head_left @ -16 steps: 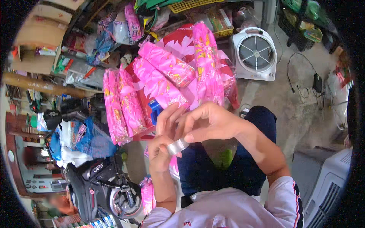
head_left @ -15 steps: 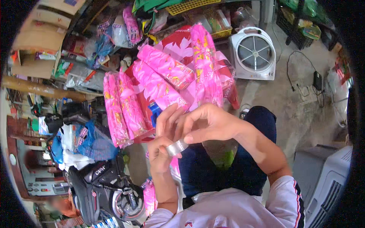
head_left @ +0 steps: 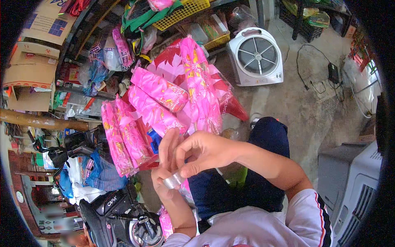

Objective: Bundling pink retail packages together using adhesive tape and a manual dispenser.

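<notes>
A big heap of shiny pink packets [head_left: 164,111] fills the middle, up at twelve o'clock from the hands; some packets are long and stand up, some lie flat; a white box fan [head_left: 257,55] lies on the grey floor at two o'clock; a black scooter [head_left: 119,216] sits low at seven o'clock; a yellow basket [head_left: 185,12] is at the very top; cardboard boxes [head_left: 31,70] are stacked at ten o'clock; the right hand [head_left: 203,150] comes in from the right, fingers bent and close together, tips pinching a small clear roll of tape [head_left: 173,180]; the left hand [head_left: 164,173] is under it, fingers up and a bit apart, the roll of tape resting against its palm, just below the middle of the view.
</notes>
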`<state>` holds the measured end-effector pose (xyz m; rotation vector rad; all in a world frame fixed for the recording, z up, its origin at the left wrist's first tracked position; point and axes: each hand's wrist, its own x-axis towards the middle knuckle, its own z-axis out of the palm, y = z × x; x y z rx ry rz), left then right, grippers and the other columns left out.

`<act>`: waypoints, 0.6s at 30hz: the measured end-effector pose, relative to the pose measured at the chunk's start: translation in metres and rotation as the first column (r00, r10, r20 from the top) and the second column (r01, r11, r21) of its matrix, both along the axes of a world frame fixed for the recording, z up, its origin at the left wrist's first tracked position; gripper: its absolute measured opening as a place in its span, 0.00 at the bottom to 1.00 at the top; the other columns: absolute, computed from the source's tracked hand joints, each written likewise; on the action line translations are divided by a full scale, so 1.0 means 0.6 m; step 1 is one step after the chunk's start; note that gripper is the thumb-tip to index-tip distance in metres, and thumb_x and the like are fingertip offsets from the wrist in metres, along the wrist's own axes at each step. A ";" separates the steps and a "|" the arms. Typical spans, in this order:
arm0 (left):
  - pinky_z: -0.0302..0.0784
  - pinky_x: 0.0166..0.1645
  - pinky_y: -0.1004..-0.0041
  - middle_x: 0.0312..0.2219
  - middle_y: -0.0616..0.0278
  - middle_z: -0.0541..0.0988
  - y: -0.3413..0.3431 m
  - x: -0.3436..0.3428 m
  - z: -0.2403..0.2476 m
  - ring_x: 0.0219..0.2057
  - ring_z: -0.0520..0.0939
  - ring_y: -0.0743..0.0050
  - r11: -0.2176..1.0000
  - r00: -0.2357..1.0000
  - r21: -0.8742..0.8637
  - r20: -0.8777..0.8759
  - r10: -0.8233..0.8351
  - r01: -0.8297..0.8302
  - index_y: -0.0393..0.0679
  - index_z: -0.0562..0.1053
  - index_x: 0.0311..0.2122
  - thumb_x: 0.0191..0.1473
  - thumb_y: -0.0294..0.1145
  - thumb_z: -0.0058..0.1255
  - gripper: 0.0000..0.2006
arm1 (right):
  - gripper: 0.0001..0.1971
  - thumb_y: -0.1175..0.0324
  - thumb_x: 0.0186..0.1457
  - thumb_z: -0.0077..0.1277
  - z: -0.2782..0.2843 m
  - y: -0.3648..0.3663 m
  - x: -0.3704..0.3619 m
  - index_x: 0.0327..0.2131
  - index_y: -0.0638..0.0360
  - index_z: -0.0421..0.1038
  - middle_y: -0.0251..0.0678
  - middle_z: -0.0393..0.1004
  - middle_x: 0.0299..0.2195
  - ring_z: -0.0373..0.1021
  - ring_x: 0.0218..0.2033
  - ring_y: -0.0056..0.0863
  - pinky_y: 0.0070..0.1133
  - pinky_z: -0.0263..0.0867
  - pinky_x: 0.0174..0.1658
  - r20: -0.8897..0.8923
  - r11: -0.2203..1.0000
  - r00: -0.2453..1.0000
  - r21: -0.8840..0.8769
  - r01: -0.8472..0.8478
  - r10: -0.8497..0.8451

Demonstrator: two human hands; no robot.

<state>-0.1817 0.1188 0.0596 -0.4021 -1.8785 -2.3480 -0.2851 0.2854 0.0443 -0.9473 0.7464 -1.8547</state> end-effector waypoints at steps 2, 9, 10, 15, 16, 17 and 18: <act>0.49 0.71 0.45 0.72 0.46 0.41 0.012 0.002 0.010 0.71 0.47 0.41 0.996 0.985 -0.039 0.154 0.080 -0.075 0.48 0.59 0.69 0.52 0.69 0.50 0.46 | 0.14 0.67 0.56 0.64 -0.011 0.000 -0.002 0.41 0.66 0.77 0.35 0.78 0.42 0.73 0.43 0.22 0.23 0.70 0.45 -0.006 0.998 1.000 -0.060 -0.028 0.028; 0.46 0.71 0.42 0.70 0.40 0.46 -0.013 -0.007 -0.013 0.70 0.51 0.35 0.997 0.996 -0.026 -0.047 0.074 -0.075 0.43 0.69 0.56 0.50 0.56 0.58 0.34 | 0.20 0.66 0.57 0.64 0.008 0.003 -0.004 0.50 0.66 0.74 0.37 0.78 0.43 0.74 0.46 0.24 0.25 0.71 0.47 -0.128 0.998 0.990 0.009 -0.058 0.059; 0.45 0.70 0.39 0.69 0.37 0.48 -0.023 -0.012 -0.020 0.69 0.51 0.31 0.999 0.955 -0.046 -0.296 -0.024 0.011 0.45 0.78 0.45 0.52 0.52 0.59 0.23 | 0.21 0.66 0.57 0.64 0.007 0.006 -0.004 0.50 0.66 0.74 0.37 0.79 0.43 0.74 0.46 0.25 0.25 0.71 0.47 -0.116 0.993 0.987 0.058 -0.104 0.110; 0.47 0.68 0.35 0.63 0.26 0.56 -0.036 0.021 -0.011 0.67 0.56 0.25 0.985 0.984 -0.064 -0.091 0.156 -0.162 0.43 0.75 0.29 0.53 0.49 0.61 0.18 | 0.22 0.66 0.57 0.64 0.006 -0.001 -0.003 0.52 0.66 0.72 0.37 0.79 0.41 0.76 0.43 0.24 0.24 0.71 0.47 -0.121 0.968 0.975 0.194 -0.160 0.185; 0.50 0.68 0.37 0.62 0.27 0.58 -0.043 0.026 -0.013 0.66 0.58 0.26 0.977 0.979 -0.089 -0.079 0.187 -0.194 0.43 0.75 0.30 0.53 0.49 0.61 0.18 | 0.23 0.66 0.57 0.64 0.006 -0.006 0.002 0.52 0.66 0.71 0.36 0.79 0.41 0.76 0.42 0.22 0.23 0.71 0.45 -0.086 0.974 0.986 0.190 -0.121 0.139; 0.52 0.68 0.38 0.61 0.28 0.60 -0.049 0.030 -0.017 0.65 0.60 0.27 0.968 0.974 -0.113 -0.069 0.218 -0.225 0.42 0.75 0.32 0.53 0.49 0.62 0.18 | 0.23 0.66 0.57 0.64 0.006 -0.012 0.005 0.53 0.66 0.71 0.36 0.79 0.41 0.76 0.41 0.21 0.21 0.72 0.43 -0.051 0.979 0.994 0.189 -0.081 0.093; 0.58 0.66 0.42 0.58 0.33 0.65 -0.052 0.030 -0.022 0.63 0.65 0.34 0.956 0.958 -0.094 -0.104 0.267 -0.276 0.41 0.74 0.36 0.53 0.48 0.62 0.19 | 0.23 0.66 0.57 0.64 0.010 -0.018 0.006 0.53 0.66 0.71 0.36 0.79 0.41 0.76 0.41 0.21 0.21 0.72 0.43 -0.058 0.976 0.992 0.193 -0.096 0.109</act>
